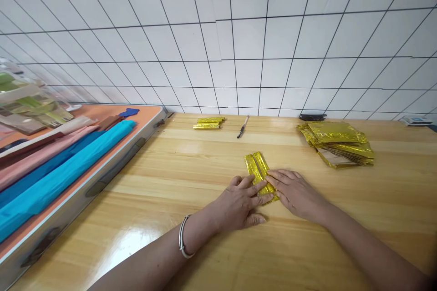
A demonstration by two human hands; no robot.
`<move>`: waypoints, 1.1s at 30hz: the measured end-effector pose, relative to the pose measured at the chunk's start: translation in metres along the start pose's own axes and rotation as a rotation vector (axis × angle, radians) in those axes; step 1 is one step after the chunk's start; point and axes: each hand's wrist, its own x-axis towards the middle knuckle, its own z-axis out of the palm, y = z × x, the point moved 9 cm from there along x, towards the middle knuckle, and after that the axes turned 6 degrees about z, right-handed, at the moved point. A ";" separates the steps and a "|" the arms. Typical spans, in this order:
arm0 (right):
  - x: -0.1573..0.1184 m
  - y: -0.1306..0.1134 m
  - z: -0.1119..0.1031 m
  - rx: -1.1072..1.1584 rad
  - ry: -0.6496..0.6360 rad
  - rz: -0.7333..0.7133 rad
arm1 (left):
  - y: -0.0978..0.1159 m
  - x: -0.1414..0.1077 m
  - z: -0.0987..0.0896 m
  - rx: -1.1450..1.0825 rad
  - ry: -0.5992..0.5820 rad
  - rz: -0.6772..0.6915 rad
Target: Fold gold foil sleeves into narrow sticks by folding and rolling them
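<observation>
While the left hand spreads, unclenched, over the creased, shiny gold foil rectangle on the pale wooden tabletop, the right hand touches its edge, grip unclear; likely light, slick and easily wrinkled, it suits edge holds.

The gold foil piece lies flat on the wood-grained tabletop, shiny and crinkled, its surface showing as two long bands side by side with a narrow, darker line running lengthwise between them. It sits at a slant, the far end toward the upper left and the near end toward the lower right. The far part shows plainly, while the near part is partly hidden, so its full outline cannot be told.
</observation>
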 end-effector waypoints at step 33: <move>0.001 0.004 0.001 0.023 -0.079 -0.013 | -0.002 -0.001 0.004 -0.201 -0.065 0.116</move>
